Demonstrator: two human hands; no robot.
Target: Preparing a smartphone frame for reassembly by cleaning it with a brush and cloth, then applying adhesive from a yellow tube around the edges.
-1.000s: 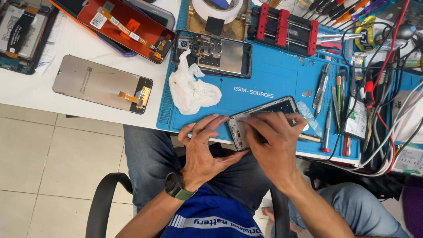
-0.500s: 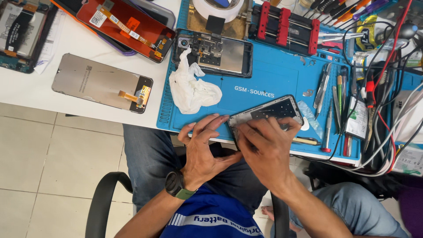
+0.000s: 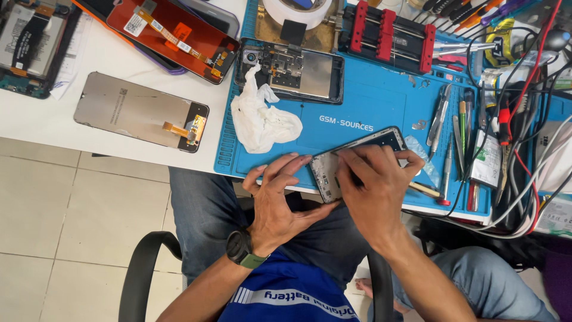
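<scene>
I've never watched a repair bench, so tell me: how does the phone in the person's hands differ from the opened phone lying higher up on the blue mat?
The held phone lies tilted at the blue mat's near edge, gripped by the left hand and right hand. The other phone lies untouched, nearly level, at the mat's far side. Hands hide much of the held phone; the other phone shows its whole inside, with a crumpled white cloth against one corner. Both are opened, dark-framed phones.

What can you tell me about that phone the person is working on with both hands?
The opened black slim smartphone frame lies tilted at the near edge of the blue silicone work mat, its pale inner parts showing. The left hand steadies its lower end; the right hand presses on its middle, hiding much of it.
</scene>
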